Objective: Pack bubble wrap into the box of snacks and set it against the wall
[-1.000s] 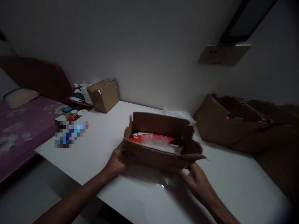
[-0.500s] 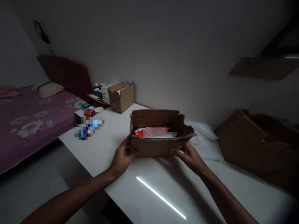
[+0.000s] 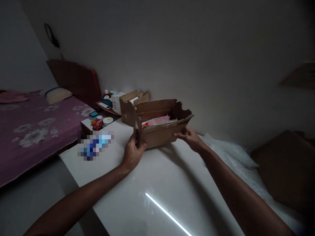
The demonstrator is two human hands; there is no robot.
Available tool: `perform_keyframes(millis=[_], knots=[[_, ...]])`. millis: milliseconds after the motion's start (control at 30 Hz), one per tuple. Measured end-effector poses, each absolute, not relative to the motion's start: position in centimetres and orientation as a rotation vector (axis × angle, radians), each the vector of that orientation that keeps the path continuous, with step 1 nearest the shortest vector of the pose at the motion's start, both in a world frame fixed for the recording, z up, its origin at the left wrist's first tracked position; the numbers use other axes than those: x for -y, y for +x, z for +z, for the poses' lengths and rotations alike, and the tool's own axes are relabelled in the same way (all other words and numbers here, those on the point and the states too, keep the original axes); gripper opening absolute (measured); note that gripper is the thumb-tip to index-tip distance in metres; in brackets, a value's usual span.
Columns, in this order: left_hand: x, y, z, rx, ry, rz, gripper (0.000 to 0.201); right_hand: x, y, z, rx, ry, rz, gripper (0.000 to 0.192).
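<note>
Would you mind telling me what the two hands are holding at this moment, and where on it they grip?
Both hold the open cardboard box: the left hand at its left end, the right hand at the front right corner.

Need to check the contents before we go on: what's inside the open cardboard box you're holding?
Inside the cardboard box a red-and-white packet and clear plastic wrapping show. The near wall hides anything below them.

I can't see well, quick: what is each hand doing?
Left hand: closed on the cardboard box, left end.
Right hand: holding the box's right end.
</note>
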State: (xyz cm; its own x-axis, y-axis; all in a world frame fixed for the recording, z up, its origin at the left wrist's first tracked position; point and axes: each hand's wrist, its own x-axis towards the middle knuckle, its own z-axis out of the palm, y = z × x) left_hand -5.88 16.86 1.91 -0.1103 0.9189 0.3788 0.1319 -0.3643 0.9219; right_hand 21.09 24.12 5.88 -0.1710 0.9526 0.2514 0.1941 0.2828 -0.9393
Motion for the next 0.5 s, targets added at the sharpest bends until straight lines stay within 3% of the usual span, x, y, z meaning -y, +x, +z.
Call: perform_keyframes(millis=[300,500], knots=[[-17.4,-3.6,3.2,-1.149,1.588,1.494,0.079,-23.2,23.6,7.7,1.477,-1.129,0.950,0.062],[-16.1,-2.5,5.0,-1.004,1.536,1.359,0.066,-16.6,25.2,8.8,1.465,-1.312,0.695,0.055]])
